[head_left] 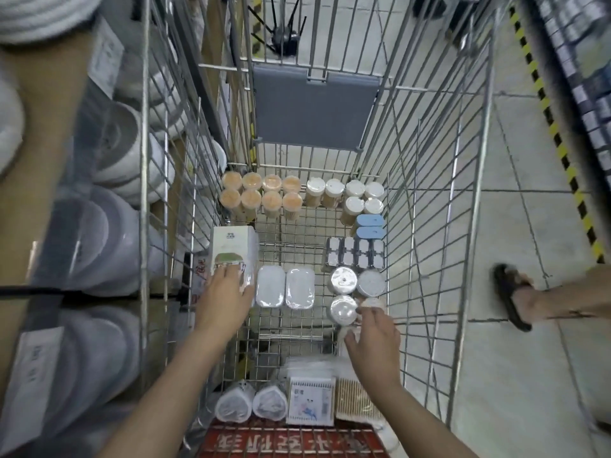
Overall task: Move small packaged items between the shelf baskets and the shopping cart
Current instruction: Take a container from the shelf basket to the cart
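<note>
Well along, by the look of the shopping cart [429, 200]: rows of orange-capped tubes [261, 196] and white-capped tubes [347, 193] across the middle of the frame, blue cases [371, 226], clear flat boxes [286, 291] and round foil-topped tubs [344, 280] lower down, bagged packs [310, 404] along the bottom edge. Left hand [223, 300], lower centre-left, fingers laid fairly straight over a tall white carton [233, 251] against the cart's left wall; touching, not plainly gripping. Right hand [373, 338], lower centre-right, fingertips curled round a small white item [372, 304] beside the tubs; exact hold hard to tell. Shelf stock [109, 246] at the left of the frame blurred, no basket plainly seen. Probably arranging; bare wire floor left mid-cart.
</note>
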Tool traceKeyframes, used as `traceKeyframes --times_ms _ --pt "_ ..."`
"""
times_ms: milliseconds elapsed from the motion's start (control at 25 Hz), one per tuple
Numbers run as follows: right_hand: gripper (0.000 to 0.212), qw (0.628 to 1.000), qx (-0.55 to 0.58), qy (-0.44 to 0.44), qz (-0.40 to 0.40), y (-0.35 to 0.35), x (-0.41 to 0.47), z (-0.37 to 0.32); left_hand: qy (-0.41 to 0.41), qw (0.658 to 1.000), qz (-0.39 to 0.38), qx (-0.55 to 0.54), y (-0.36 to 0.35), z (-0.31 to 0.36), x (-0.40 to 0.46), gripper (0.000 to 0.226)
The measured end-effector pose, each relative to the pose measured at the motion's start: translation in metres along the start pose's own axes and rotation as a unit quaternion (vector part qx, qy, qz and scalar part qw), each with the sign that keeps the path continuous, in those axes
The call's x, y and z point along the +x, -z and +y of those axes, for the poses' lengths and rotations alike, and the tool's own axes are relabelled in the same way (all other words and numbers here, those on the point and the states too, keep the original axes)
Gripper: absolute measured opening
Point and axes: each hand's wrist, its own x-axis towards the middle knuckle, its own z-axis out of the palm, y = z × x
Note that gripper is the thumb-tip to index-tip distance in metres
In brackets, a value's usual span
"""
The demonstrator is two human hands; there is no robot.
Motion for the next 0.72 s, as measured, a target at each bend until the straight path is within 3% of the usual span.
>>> traceKeyframes --times_ms 120,280,440,560,720 --pt "0.036 0.995 0.031 0.061 -0.071 0.046 -0.027 -0.006 -0.001 0.999 -0.044 -0.01 0.026 0.02 -0.048 0.037" --pt "0.038 0.963 -0.063 0.18 -0.19 0.109 -0.072 -0.009 -0.076 0.996 -0.043 0.024 0.065 0.054 -0.122 0.032" --pt "0.042 0.938 -0.147 0.253 -0.185 0.155 -0.112 0.004 -0.128 0.988 -0.008 0.085 0.081 0.078 -0.198 0.028" --pt "0.04 0.924 -0.157 0.304 -0.17 0.182 -0.135 0.016 -0.099 0.993 0.034 0.061 0.082 0.085 -0.258 0.036" --pt "0.041 0.883 -0.147 0.408 -0.18 0.214 -0.162 0.023 0.009 0.992 0.117 -0.055 0.071 0.078 -0.352 0.034"
